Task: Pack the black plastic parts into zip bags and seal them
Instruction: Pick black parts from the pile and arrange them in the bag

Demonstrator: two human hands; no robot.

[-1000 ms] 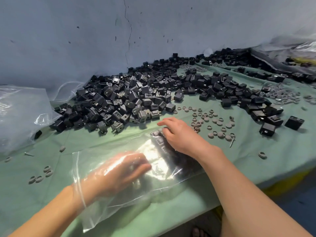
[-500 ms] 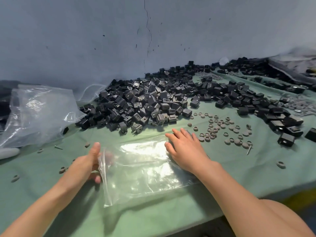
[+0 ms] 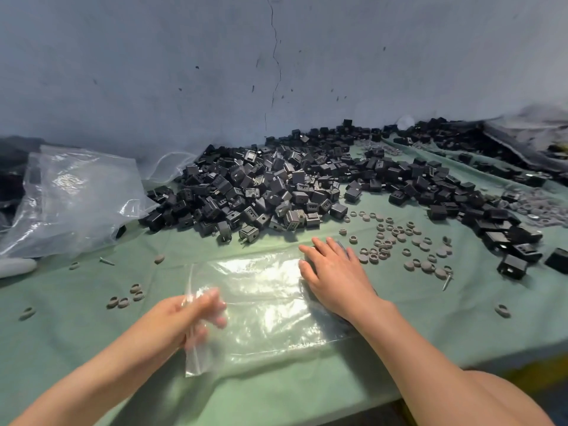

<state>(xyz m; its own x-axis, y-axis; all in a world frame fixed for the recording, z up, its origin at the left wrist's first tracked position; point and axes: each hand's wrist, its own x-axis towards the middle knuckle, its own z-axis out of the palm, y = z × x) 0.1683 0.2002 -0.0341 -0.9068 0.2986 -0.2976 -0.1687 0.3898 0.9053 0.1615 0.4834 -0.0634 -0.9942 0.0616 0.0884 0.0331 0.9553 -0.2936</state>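
Observation:
A clear zip bag (image 3: 267, 302) lies flat on the green cloth in front of me. My left hand (image 3: 187, 318) pinches the bag's open left edge, with its fingers blurred behind the plastic. My right hand (image 3: 335, 278) lies flat with straight fingers on the bag's right end, pressing down on black parts that are mostly hidden under it. A big heap of black plastic parts (image 3: 276, 189) spreads along the wall behind the bag.
A crumpled clear bag pile (image 3: 70, 195) sits at the left. Grey rubber rings (image 3: 396, 241) lie scattered right of my right hand, with more (image 3: 123, 299) at the left. Loose black parts (image 3: 507, 241) stand at the right. The table's front edge (image 3: 461, 364) runs close below.
My left hand came out of the bag, moved to its left edge, and now pinches the opening. My right hand flattened on the bag's right end. The view rose and shifted left.

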